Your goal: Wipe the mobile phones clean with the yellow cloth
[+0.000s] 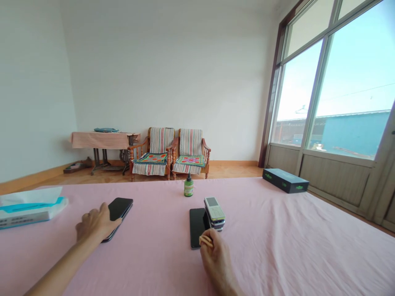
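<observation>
- While both hands are at work, everything within their reach lies on the pink cloth [154, 263], with the dark and light devices in two groups set well apart.
- Tissue pack [32, 210] at the left, and black box [285, 181] at the far right edge: neither hand touches them.
- Dark stack [119, 208]: at least two flat devices, already piled together. The left hand [96, 223] is spread fairly wide over its near left part, thumb along the right side; I cannot tell whether it grips.
- Lone dark phone [196, 227]: flat near the middle, the one device in plain view that seems left out of a neat pile.
- Light pile [215, 209]: a keypad device on top, thinner ones below, so this group looks gathered too. Whether its edge rests on the lone phone or just beside it is unclear.
- Green bottle [188, 187]: upright beyond these, untouched.
- Tan piece [205, 241], perhaps folded cloth: pinched in the narrowed right hand [216, 255] by the lone phone's near corner. No finished wipe can be judged.
</observation>
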Motion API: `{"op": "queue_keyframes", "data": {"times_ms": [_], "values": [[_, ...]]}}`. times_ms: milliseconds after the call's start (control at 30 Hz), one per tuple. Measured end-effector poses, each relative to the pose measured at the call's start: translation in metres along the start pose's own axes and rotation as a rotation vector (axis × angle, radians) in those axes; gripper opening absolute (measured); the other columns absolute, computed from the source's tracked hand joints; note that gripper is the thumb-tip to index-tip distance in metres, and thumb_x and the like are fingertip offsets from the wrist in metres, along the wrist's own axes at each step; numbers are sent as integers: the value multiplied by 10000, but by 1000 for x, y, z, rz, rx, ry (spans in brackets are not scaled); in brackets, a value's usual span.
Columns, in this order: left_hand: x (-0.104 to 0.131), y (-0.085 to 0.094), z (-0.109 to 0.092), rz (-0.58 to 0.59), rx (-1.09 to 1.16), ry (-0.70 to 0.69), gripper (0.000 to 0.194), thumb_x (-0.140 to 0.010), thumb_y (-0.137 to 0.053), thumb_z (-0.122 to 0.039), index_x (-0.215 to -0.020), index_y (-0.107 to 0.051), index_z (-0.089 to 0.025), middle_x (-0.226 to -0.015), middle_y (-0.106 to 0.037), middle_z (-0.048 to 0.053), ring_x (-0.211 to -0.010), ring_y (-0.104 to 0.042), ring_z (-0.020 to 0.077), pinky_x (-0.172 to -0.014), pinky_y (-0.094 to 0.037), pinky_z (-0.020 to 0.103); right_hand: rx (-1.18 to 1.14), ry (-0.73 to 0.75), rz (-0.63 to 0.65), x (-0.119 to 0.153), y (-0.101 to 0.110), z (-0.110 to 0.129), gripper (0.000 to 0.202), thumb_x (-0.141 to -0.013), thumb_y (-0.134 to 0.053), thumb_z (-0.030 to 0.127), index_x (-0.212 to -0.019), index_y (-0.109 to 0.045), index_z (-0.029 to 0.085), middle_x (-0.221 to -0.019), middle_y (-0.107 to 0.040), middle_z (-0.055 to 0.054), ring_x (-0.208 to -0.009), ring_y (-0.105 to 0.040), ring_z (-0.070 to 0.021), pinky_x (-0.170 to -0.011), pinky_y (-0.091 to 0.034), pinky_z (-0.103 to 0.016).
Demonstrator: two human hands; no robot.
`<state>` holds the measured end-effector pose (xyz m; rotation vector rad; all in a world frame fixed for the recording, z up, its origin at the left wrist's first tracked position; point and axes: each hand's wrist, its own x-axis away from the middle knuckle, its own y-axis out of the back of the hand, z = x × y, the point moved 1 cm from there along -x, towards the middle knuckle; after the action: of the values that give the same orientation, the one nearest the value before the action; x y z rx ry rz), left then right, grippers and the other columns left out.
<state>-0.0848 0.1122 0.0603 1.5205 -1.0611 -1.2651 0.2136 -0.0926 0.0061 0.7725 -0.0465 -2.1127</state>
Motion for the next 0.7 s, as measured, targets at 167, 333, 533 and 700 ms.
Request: {"op": "queue_keyframes", "data": {"times_ms": [167, 333, 533, 700], "values": [[21, -3, -18, -52, 28, -193, 725, -771, -562, -418, -1350, -297, -72, -1149, -588, 188, -1060, -524, 358, -817, -410, 368, 8, 17, -7, 0, -4, -4, 114, -719, -421, 117, -688, -493, 199, -616, -496, 22, -589, -497, -149, -545, -344, -216], [56, -27, -50, 33, 194, -452, 781, -686, -599, -394, -1343, -354, -49, -1220, -576, 152, -1148, -526, 281, -954, -382, 276, 21, 40, -14, 0, -5, -7, 119, -719, -416, 107, -676, -475, 200, -614, -480, 26, -586, -491, -148, -539, -338, -216], [92, -37, -73, 44, 265, -533, 744, -677, -576, -325, -1345, -387, -58, -1174, -594, 152, -1109, -531, 298, -948, -391, 347, 49, 47, -28, 0, -4, -7, 130, -708, -426, 94, -652, -469, 203, -595, -476, 27, -574, -485, -146, -527, -335, -212], [108, -24, -77, 87, 234, -550, 754, -686, -575, -355, -1363, -378, -90, -1082, -615, 136, -1061, -538, 319, -922, -398, 385, 66, 84, -29, 0, -6, -8, 163, -671, -428, 49, -658, -504, 193, -631, -520, 14, -596, -524, -142, -545, -352, -207]]}}
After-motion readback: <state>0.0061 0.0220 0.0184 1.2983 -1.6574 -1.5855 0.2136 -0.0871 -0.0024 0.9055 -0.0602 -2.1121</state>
